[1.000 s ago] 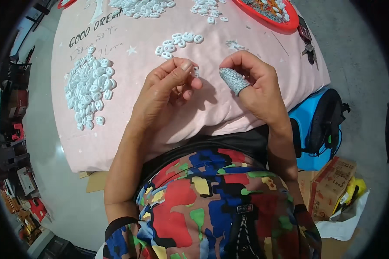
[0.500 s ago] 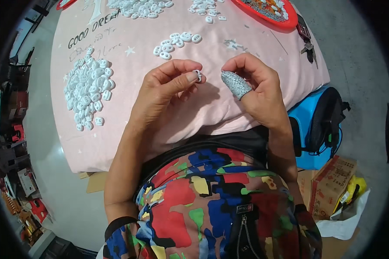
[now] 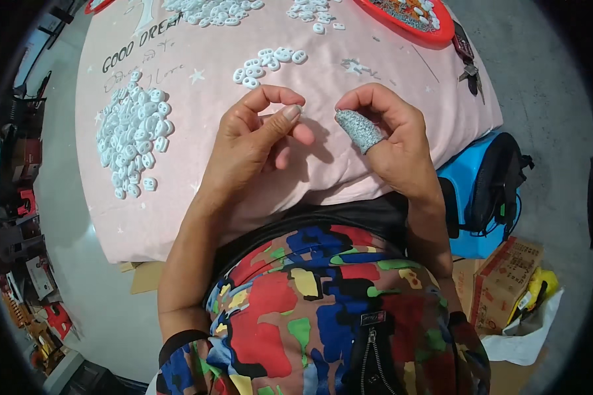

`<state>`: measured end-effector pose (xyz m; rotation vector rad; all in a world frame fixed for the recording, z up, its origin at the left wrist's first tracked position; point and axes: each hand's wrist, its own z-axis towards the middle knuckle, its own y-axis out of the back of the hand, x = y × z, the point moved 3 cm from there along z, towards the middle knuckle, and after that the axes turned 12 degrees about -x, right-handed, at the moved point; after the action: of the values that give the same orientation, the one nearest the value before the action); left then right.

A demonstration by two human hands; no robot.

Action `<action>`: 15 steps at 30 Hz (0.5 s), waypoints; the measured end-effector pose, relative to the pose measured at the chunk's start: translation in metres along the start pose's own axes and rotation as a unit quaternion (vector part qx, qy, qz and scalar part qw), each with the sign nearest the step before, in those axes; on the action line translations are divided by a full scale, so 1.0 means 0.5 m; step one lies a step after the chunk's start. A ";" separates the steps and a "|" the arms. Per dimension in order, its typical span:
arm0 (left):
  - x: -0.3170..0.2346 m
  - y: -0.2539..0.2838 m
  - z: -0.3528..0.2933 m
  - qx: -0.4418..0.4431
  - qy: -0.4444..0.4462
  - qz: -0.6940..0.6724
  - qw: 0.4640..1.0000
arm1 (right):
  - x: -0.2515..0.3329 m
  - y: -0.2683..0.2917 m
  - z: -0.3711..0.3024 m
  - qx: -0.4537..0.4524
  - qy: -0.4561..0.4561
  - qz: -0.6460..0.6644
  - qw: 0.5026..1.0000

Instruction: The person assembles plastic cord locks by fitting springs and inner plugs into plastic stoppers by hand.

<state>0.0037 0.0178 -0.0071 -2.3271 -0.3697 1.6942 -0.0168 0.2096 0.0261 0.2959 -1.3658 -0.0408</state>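
Note:
Over the near part of the pink cloth, my left hand (image 3: 254, 135) pinches thumb to forefinger. A pale sliver of a small white piece (image 3: 301, 112) shows at those fingertips; the rest is hidden. The other left fingers curl loosely below. To its right, my right hand (image 3: 395, 135) also pinches, a grey speckled fingerstall (image 3: 359, 130) covering its thumb. Whatever it holds, if anything, is too small to make out. The hands are apart. Beyond them lies a loose group of white oval pieces with two holes (image 3: 270, 60).
A large heap of the white pieces (image 3: 135, 135) lies on the left, with another heap (image 3: 214, 10) at the far side. A red tray (image 3: 435, 36) of small metal and white parts stands far right. Keys (image 3: 471, 76) lie near the right edge, above a blue-and-black bag (image 3: 481, 197).
My left fingertips have turned and closed over the small white piece, which showed more before; the lower fingers have spread a little. My right hand has hardly moved.

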 end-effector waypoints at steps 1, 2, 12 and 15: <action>0.001 0.003 0.001 0.009 -0.006 0.001 1.000 | 0.002 0.000 0.000 0.001 0.000 0.001 1.000; 0.000 0.004 0.005 0.010 -0.006 0.001 1.000 | 0.003 0.003 -0.001 -0.002 -0.001 -0.012 1.000; 0.001 -0.001 0.004 0.011 -0.006 -0.061 0.998 | 0.002 0.004 -0.007 0.007 0.012 -0.034 0.999; -0.001 -0.003 0.002 0.010 -0.030 -0.037 0.999 | 0.005 0.001 -0.009 0.000 0.016 -0.024 1.000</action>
<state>0.0023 0.0191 -0.0063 -2.2240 -0.4415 1.7269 -0.0121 0.2105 0.0277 0.3293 -1.3276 -0.0762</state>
